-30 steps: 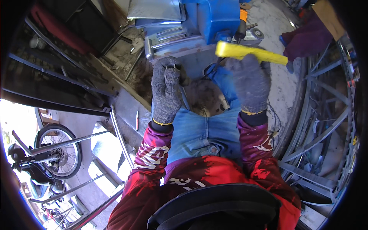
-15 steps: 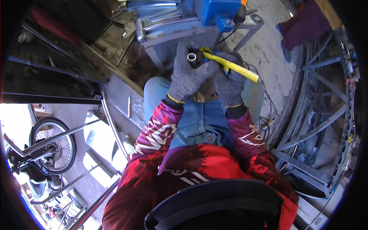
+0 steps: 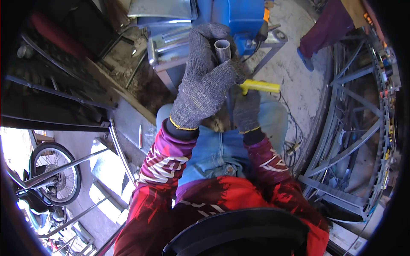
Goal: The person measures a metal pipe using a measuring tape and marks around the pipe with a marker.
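Observation:
My left hand, in a grey knit glove, is closed around a short metal tube. The tube's round open end faces up, and its lower part is hidden by the glove. Lower and to the right, my gloved right hand is closed on a yellow tape measure. Its yellow strip sticks out to the right above the hand. The left hand partly covers the right fingers and the near end of the tape.
Ahead stands a metal bench with metal tubes and a blue machine. A metal lattice frame lies at right, near another person's foot. Cables run on the floor. A motorcycle wheel is at left, beside a red-and-white pen.
My left hand has risen with the tube, nearer the view. My right hand and the tape measure have dropped lower, and the yellow strip now lies nearly level. The other person's foot has shifted.

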A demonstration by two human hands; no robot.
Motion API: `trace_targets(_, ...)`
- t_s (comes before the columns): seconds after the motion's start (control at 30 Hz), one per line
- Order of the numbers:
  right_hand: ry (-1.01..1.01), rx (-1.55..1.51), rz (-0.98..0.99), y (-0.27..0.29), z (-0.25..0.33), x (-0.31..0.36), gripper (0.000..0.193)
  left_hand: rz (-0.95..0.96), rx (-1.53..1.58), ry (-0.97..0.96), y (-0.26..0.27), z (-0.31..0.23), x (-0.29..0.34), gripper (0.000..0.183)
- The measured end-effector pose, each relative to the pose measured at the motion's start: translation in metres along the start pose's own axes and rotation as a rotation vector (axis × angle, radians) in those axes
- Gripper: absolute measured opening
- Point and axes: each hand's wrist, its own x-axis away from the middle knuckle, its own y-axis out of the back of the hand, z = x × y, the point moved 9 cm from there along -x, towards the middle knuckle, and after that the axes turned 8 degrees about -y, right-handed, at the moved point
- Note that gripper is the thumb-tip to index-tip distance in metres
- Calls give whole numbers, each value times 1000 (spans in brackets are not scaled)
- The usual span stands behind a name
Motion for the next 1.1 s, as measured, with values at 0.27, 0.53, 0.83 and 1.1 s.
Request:
trace_targets(0.27, -1258, -1623, 348, -66, -10, 51, 12, -168, -114, 21, 2, -28, -9, 55)
trace_targets(0.53, -1140, -1605, 256, -43, -1, 27, 13, 2, -268, 45, -2, -14, -4, 33)
trace_targets(0.83, -905, -1044, 88, 26, -34, -18, 15, -85, -261, 88, -15, -3, 19, 37)
trace_targets(1.1, -168, -702, -156, 134, -3, -71, 18, -140, -159, 85, -7, 24, 13, 55)
